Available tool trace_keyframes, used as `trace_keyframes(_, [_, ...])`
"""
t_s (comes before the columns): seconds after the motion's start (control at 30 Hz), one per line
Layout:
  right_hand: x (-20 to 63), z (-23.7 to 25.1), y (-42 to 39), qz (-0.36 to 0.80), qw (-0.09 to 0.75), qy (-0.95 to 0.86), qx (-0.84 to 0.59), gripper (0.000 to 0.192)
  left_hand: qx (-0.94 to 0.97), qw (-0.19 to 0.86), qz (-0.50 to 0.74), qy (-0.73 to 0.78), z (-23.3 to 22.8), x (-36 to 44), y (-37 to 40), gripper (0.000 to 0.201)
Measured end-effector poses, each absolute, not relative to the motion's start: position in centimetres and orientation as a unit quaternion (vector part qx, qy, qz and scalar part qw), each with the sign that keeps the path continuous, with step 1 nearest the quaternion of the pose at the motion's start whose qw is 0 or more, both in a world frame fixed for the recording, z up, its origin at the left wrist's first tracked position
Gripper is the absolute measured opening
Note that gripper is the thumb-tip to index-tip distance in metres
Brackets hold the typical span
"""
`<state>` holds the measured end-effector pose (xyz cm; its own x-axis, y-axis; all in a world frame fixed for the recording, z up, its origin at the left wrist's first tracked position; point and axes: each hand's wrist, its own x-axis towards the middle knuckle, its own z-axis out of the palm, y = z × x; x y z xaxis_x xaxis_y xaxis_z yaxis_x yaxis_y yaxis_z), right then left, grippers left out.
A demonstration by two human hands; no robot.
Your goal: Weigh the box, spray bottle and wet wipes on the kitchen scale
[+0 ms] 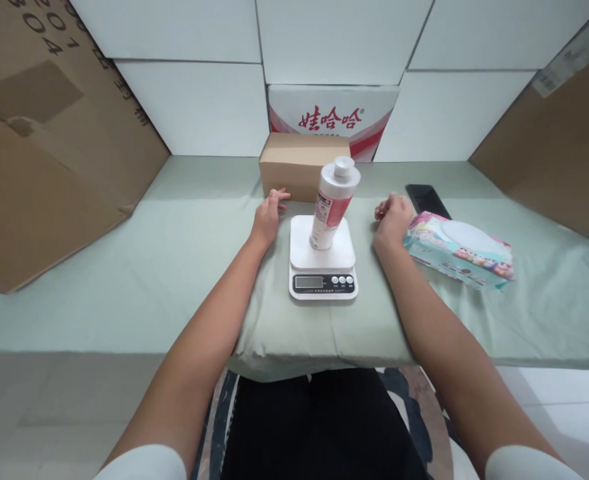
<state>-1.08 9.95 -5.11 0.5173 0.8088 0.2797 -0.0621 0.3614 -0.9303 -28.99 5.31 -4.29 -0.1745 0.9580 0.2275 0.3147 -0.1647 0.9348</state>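
Observation:
A white kitchen scale (321, 267) with a small display and several buttons lies on the cloth-covered table in front of me. On its platform stands a white bottle (331, 203) with a red and pink label and a white cap. My left hand (268, 219) rests left of the scale, its fingers loosely stretched toward a small brown cardboard box (287, 163) behind. To the right of the scale, my right hand (395, 217) lies on the cloth with its fingers curled in, and no object shows in it. Neither hand touches the bottle or scale.
A colourful tissue pack (459, 250) lies beside my right forearm, with a dark phone (428, 200) behind it. A white and red carton (334, 107) stands against the white wall. Large cardboard panels (59, 147) flank the green tablecloth (184, 267) on both sides.

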Motion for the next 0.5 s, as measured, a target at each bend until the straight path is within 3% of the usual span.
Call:
trace_keyframes(0.27, [-2.0,-4.7,8.1,0.233,0.634,-0.559,-0.481,0.061,0.550,0.310,0.515,0.580,-4.6,-29.2,5.8,0.082])
trace_keyframes(0.5, [-4.9,0.0,3.5,0.249,0.491,-0.772,-0.318,0.068,0.580,0.260,0.515,0.575,-5.2,-29.6,6.4,0.045])
